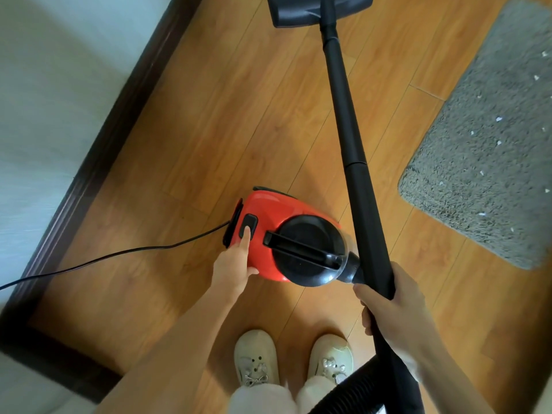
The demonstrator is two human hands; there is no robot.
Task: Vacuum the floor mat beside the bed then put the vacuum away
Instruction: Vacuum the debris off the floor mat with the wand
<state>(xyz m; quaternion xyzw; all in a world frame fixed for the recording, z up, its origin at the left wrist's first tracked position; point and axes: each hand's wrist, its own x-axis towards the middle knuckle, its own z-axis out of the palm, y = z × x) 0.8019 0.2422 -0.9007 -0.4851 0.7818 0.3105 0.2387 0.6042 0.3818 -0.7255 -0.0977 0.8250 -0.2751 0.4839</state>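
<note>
A red and black canister vacuum [268,222] sits on the wooden floor in front of my feet. My left hand [234,261] rests on its rear, index finger pressing the black button [248,227]. My right hand [391,306] is closed around the black wand [346,121], which runs up to the black floor head [298,10] at the top edge. The grey shaggy mat [484,138] lies to the right, dotted with several small white scraps. The floor head stands on bare wood, left of the mat.
A black power cord [113,258] trails left from the vacuum toward the white wall and dark baseboard [98,150]. The ribbed black hose [343,392] curls by my right shoe. My white shoes [257,358] stand just behind the vacuum.
</note>
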